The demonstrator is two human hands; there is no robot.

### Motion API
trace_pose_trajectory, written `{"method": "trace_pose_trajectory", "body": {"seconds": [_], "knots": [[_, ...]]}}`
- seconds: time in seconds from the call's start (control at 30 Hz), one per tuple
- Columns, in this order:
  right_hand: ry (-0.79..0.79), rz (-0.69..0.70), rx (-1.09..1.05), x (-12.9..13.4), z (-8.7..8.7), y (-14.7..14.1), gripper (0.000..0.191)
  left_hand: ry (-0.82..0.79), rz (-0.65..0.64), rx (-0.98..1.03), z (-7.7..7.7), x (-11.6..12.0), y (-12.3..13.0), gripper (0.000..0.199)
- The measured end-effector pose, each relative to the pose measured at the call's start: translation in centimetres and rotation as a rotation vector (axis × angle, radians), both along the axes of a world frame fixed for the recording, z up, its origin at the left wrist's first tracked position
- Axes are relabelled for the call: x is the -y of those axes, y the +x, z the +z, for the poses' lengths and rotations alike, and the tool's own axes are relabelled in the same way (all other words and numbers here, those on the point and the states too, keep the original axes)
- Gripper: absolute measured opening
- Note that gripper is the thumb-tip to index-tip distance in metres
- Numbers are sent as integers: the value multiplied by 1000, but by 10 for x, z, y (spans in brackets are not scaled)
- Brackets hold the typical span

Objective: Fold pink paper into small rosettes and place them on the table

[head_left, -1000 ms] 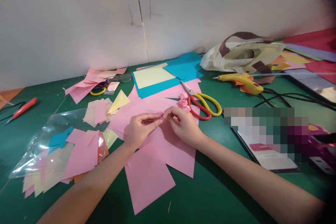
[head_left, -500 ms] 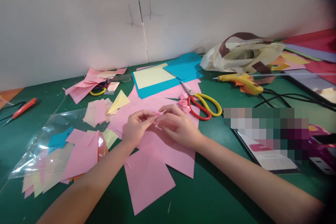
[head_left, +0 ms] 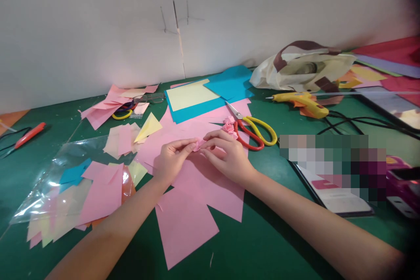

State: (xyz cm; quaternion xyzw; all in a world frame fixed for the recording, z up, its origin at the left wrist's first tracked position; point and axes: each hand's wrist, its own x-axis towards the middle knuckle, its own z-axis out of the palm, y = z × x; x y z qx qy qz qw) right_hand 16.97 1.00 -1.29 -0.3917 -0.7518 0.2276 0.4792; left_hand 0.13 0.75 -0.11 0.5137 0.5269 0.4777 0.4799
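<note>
Between the fingertips of both hands is a small piece of folded pink paper. My left hand pinches its left side between thumb and fingers. From the other side, my right hand grips it with bent fingertips that hide part of it. Both hands are above large pink paper sheets. Just beyond my right hand sit folded pink paper pieces, touching scissors with one red and one yellow handle. A separate pink square lies nearer to me.
A clear plastic bag with coloured paper lies at left, near a red-handled tool. Blue sheets lie at the back. On the right are a yellow glue gun, black cables, a cloth bag and a tablet-like device.
My right hand's fingers have shifted slightly, and more of the small pink paper shows between my fingertips. Both hands stay in nearly the same place.
</note>
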Motion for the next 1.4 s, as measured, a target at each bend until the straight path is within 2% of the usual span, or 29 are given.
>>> {"method": "trace_pose_trajectory", "body": {"seconds": [0.2,0.47,0.63,0.8,0.93,1.03,1.17,1.4], "knots": [[-159,4,-112,-3,-1,-1,7,48,-19,-44,5,3,4,16],[-409,176,-342,-5,-5,-3,12,57,-95,12,7,6,7,16],[-417,218,-372,-5,-5,-4,11,77,-60,-29,5,4,6,7],[-409,207,-385,-5,-2,-3,16,59,-54,-27,5,3,4,6],[-435,238,-473,-5,0,-3,23,45,0,-96,8,4,5,8],[-475,246,-531,-6,0,-3,29,43,26,-68,10,5,6,11],[-462,200,-512,-6,-1,-2,26,-24,13,19,9,6,8,15],[-438,177,-477,-5,1,-1,23,-43,-37,3,9,7,8,17]]}}
